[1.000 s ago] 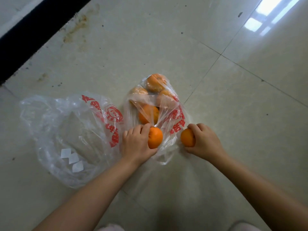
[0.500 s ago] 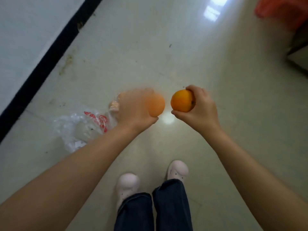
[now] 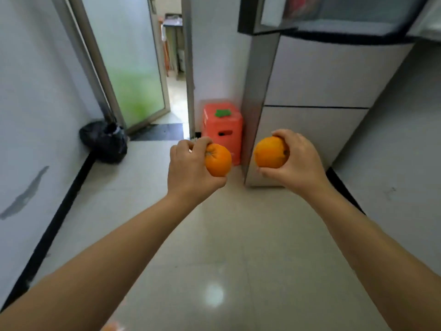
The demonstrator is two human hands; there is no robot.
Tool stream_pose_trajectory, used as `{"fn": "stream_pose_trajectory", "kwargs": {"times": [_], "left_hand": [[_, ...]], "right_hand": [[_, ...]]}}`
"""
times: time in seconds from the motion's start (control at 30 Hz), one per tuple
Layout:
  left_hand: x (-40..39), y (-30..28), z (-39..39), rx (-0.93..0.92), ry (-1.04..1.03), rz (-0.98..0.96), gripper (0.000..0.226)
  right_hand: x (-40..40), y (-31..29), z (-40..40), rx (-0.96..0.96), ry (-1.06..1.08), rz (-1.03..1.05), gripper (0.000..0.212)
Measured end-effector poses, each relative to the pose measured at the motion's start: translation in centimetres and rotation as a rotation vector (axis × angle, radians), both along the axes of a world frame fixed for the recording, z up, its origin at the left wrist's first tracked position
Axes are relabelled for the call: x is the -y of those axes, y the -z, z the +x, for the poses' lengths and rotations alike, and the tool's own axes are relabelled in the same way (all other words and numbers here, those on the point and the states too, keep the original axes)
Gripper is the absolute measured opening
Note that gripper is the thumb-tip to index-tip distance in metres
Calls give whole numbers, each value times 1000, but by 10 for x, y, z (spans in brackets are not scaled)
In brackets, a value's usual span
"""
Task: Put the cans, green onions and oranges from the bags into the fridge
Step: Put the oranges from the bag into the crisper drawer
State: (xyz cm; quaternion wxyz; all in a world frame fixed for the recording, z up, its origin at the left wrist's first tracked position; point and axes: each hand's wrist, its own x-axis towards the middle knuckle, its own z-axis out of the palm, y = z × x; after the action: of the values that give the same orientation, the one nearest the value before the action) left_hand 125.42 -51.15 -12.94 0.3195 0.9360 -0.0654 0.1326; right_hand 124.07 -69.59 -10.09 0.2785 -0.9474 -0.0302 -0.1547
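My left hand [image 3: 191, 168] grips an orange [image 3: 218, 160] in front of me at chest height. A second orange [image 3: 270, 152] is held in my right hand [image 3: 298, 161], level with the first and a short gap to its right. Ahead on the right stands the silver fridge [image 3: 310, 91]; its lower doors are closed and its top door [image 3: 267, 15] hangs open at the upper edge of the view. The bags on the floor are out of view, apart from an orange blur at the bottom edge.
A red plastic stool [image 3: 222, 127] stands against the fridge's left side. A black rubbish bag [image 3: 105, 139] lies in the left corner by a frosted glass door [image 3: 128, 63]. White walls close in on both sides of the tiled floor [image 3: 214, 235].
Both hands lifted an orange each out of the bag on the floor. The view rose from the floor to the fridge and doorway ahead.
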Motion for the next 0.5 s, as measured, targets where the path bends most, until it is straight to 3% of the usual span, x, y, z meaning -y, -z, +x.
{"fn": "stream_pose_trajectory", "kwargs": {"times": [0.23, 0.5], "left_hand": [[184, -119, 74, 172, 84, -102, 73], [329, -204, 174, 328, 158, -120, 75]], "right_hand": [[187, -134, 46, 103, 32, 22, 69], [329, -207, 124, 238, 67, -8, 69]]}}
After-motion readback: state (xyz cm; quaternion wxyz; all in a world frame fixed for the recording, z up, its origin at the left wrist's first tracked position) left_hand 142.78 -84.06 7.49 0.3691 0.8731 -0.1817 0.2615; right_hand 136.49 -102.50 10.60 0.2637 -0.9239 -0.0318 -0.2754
